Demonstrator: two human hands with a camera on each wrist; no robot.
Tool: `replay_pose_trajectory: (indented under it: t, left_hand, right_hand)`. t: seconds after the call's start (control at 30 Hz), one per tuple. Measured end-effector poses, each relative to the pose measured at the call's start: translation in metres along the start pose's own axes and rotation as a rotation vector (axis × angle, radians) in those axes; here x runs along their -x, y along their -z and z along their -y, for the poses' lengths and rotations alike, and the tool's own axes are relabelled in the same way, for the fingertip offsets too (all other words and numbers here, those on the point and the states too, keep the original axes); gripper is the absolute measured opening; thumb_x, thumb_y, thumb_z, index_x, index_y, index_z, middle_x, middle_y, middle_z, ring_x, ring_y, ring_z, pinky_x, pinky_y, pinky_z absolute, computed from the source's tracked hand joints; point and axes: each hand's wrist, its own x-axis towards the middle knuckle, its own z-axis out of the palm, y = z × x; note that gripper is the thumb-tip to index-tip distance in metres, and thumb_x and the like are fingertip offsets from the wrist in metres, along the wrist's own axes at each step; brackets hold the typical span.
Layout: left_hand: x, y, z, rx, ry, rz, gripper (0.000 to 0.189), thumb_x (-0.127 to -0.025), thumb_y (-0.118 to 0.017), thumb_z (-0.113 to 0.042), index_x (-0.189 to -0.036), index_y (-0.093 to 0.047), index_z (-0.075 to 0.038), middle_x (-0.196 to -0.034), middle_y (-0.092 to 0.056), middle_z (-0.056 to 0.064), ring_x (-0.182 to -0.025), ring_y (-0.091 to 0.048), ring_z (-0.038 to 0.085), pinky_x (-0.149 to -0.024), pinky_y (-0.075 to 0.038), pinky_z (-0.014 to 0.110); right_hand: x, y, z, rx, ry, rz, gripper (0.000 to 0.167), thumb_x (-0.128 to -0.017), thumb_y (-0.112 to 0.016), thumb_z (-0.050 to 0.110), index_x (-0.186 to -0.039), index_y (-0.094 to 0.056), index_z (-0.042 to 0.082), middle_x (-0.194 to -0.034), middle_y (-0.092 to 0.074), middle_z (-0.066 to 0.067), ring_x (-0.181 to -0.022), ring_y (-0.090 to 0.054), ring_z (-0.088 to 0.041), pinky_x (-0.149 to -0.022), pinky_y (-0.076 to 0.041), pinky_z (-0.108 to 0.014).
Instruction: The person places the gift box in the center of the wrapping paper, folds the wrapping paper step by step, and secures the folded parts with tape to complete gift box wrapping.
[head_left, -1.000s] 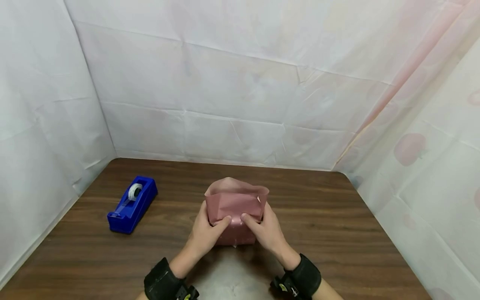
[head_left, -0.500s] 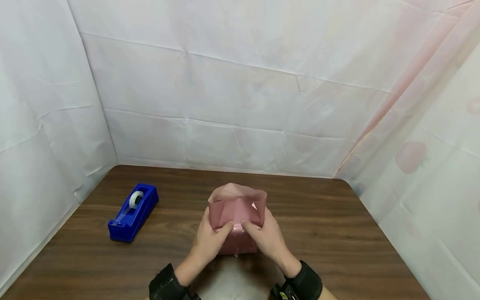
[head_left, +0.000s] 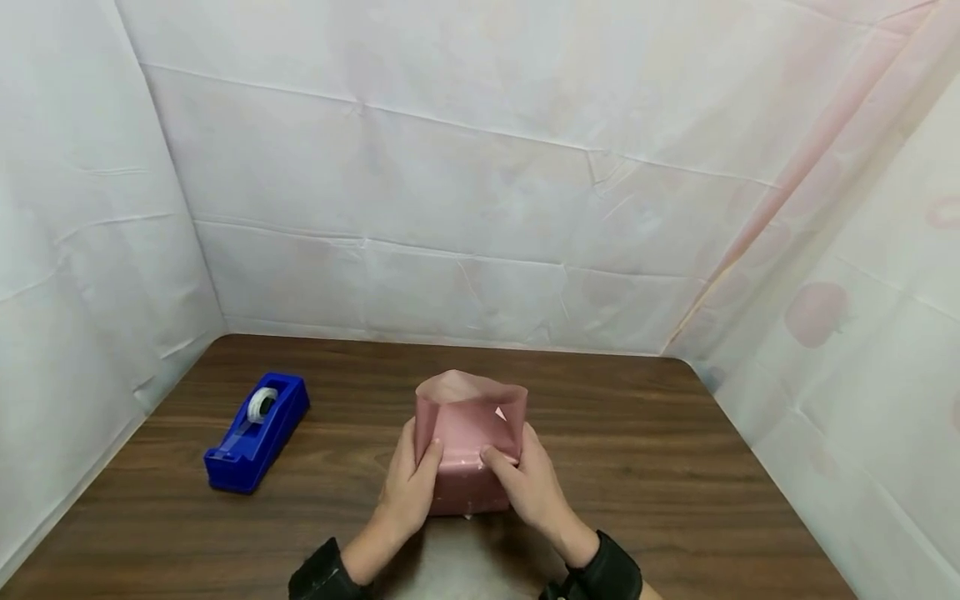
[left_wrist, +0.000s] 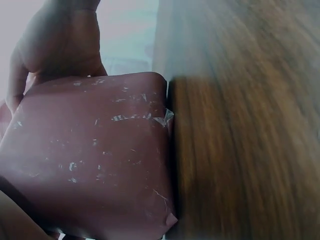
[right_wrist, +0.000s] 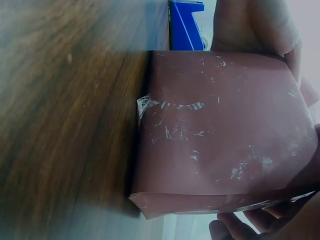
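Observation:
A box wrapped in shiny pink paper (head_left: 471, 487) stands on the table in front of me. Its paper rises above the box at the top as a loose, gaping collar (head_left: 453, 385). My left hand (head_left: 405, 492) grips the left side, with the thumb along the front left edge. On the opposite side my right hand (head_left: 534, 485) holds the box, its thumb pressing the upper front edge. Both hands' fingers are mostly hidden behind the sides in the head view. Bits of clear tape (left_wrist: 132, 118) and pale scuffs mark the near face in both wrist views.
A blue tape dispenser (head_left: 258, 433) with a roll of clear tape stands on the left of the wooden table (head_left: 637, 467). White cloth walls (head_left: 450, 192) enclose the back and both sides.
My left thumb has shifted left, from the middle of the upper front to the left edge. The loose paper's front now looks smoother. The head view has tilted slightly.

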Motion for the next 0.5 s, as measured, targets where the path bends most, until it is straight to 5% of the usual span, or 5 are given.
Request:
replay_pose_trajectory:
  t: [0.5]
  left_hand:
    - [-0.0031,0.0012,-0.0047,-0.021,0.012,0.013,0.041,-0.1,-0.048,-0.022,-0.138,-0.041,-0.007,-0.121,-0.056,0.012,-0.106,-0.055,0.021,-0.09,-0.045,0.039]
  right_hand:
    - [-0.0011,0.0045,0.0073,0.03,-0.038,0.025,0.051,-0.091,-0.061,0.033,-0.135,-0.049,0.011,-0.128,-0.058,-0.008,-0.113,-0.056,-0.024,-0.094,-0.044,-0.045]
